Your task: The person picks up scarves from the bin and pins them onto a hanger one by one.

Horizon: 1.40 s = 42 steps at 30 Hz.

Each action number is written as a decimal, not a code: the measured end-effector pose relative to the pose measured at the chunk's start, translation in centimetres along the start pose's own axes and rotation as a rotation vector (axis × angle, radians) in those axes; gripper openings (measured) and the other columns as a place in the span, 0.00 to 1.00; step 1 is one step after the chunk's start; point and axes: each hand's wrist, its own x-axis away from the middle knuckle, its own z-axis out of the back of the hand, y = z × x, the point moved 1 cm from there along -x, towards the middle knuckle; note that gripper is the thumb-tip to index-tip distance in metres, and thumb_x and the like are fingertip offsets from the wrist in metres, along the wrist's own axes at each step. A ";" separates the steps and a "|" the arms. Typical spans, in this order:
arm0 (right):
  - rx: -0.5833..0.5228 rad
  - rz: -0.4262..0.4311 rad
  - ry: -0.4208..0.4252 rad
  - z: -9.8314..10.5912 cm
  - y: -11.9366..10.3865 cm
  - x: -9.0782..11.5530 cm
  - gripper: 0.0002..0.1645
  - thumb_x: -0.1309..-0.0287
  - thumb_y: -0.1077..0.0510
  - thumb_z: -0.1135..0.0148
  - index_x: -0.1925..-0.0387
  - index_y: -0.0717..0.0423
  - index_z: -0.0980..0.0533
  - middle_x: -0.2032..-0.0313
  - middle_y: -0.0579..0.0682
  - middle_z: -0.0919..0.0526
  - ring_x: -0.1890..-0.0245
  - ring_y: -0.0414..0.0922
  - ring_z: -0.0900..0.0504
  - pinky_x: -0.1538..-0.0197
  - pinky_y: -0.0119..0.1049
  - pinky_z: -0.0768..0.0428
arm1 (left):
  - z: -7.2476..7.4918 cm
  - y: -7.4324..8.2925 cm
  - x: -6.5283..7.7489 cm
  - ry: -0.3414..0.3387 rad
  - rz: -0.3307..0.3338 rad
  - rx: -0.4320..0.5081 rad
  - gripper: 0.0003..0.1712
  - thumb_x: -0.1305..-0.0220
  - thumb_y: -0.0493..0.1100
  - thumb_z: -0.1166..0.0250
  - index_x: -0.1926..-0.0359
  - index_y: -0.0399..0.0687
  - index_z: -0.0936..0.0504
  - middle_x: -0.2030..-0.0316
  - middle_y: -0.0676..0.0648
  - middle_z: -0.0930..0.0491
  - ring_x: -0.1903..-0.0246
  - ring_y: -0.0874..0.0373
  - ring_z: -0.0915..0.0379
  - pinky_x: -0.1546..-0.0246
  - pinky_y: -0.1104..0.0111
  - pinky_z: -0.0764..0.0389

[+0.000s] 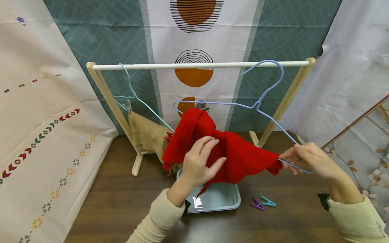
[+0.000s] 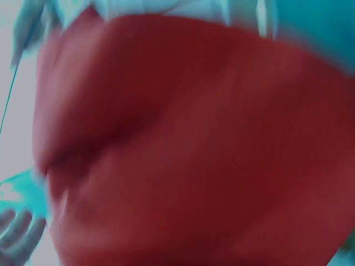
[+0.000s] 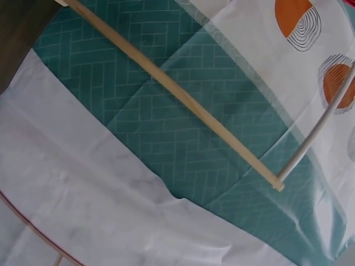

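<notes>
A red fringed scarf (image 1: pixel 246 153) hangs in folds over a light blue hanger (image 1: pixel 257 104) in the head view. With thumb and fingers my right hand (image 1: pixel 310 157) grips the hanger near its right corner, close to the scarf's narrow end. My left hand (image 1: pixel 199 162) is in front of the scarf, fingers apart and gently bent, holding nothing. In the left wrist view the scarf (image 2: pixel 194 138) is blurred and fills most of the picture, with fingers (image 2: pixel 22 235) of my left hand at the lower left. The right wrist view shows neither hand nor hanger.
A wooden rack with a white rail (image 1: pixel 152 66) stands behind. On its left hangs a mint hanger (image 1: pixel 146 105) with a beige cloth (image 1: pixel 146 133) clipped to it. Below are a grey-blue basin (image 1: pixel 225 202), a purple clothespin (image 1: pixel 258 204) and a teal clothespin (image 1: pixel 268 201).
</notes>
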 end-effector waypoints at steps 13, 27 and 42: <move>-0.037 0.003 0.005 -0.2 0.6 -0.5 0.29 0.33 0.71 0.77 0.59 0.70 0.24 0.73 0.55 0.21 0.84 0.46 0.27 0.87 0.37 0.35 | -6.6 4.0 4.5 -0.061 0.093 -0.154 0.54 0.68 0.57 0.25 0.39 0.46 0.40 0.40 0.33 0.45 0.40 0.39 0.48 0.43 0.50 0.40; -0.005 -0.053 0.018 -1.2 0.8 -1.4 0.27 0.32 0.70 0.73 0.61 0.69 0.23 0.75 0.54 0.21 0.85 0.45 0.27 0.86 0.36 0.32 | -6.9 3.1 1.7 -0.020 0.063 -0.343 0.20 0.64 0.37 0.30 0.62 0.51 0.19 0.50 0.41 0.26 0.49 0.42 0.35 0.54 0.55 0.26; 0.218 -0.176 0.025 -3.6 0.3 -3.1 0.26 0.32 0.68 0.69 0.69 0.64 0.21 0.80 0.45 0.21 0.87 0.41 0.26 0.86 0.35 0.29 | -5.7 0.9 -6.8 -0.305 0.532 -0.214 0.10 0.49 0.35 0.42 0.63 0.47 0.23 0.77 0.48 0.22 0.78 0.51 0.28 0.83 0.65 0.28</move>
